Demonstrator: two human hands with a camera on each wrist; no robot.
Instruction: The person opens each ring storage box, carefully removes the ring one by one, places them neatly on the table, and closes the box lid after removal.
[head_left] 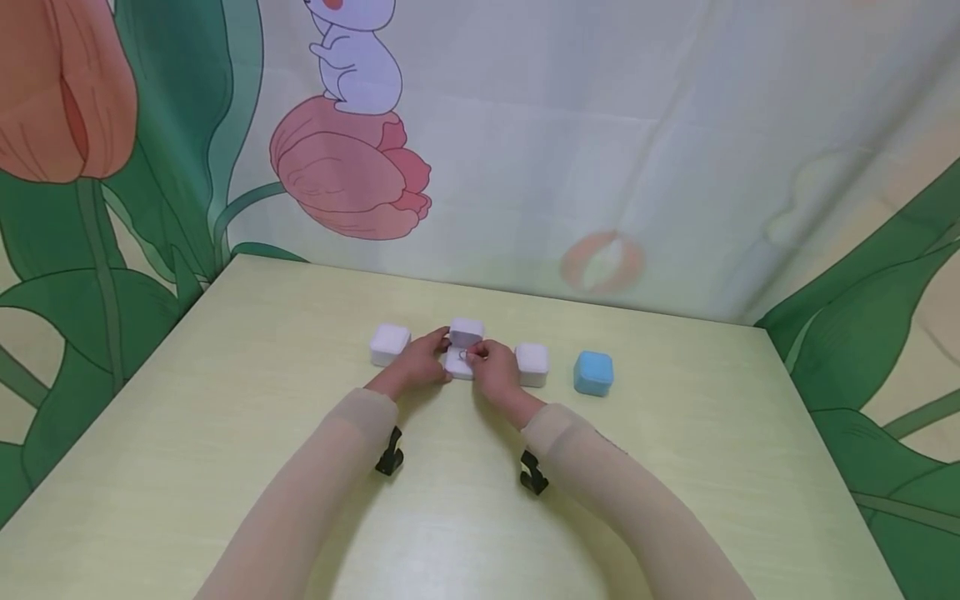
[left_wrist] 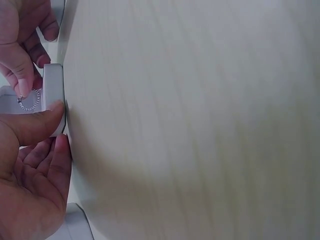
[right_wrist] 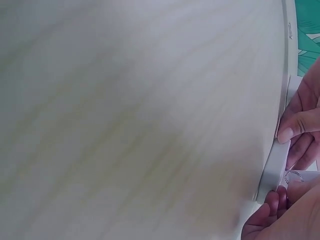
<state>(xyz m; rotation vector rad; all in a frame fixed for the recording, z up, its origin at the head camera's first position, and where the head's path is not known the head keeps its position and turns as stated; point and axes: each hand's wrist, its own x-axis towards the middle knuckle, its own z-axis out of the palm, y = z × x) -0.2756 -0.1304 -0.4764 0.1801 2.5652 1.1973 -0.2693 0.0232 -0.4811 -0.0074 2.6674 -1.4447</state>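
Observation:
An opened white ring box [head_left: 467,332] stands between my two hands, its lid raised at the back. My left hand [head_left: 422,359] grips the box from the left side, with the thumb against the front of its base in the left wrist view. My right hand [head_left: 495,372] pinches a thin silver ring [left_wrist: 31,109] between thumb and forefinger, right over the inside of the box. The ring has a beaded or twisted band. In the right wrist view, part of the ring [right_wrist: 295,171] shows beside the box's front wall [right_wrist: 274,172].
One closed white box [head_left: 390,343] sits left of my left hand, another white box [head_left: 532,365] just right of my right hand. Farther right is a blue box [head_left: 594,372]. Behind the pale wooden table [head_left: 450,517] hangs a printed curtain [head_left: 525,167].

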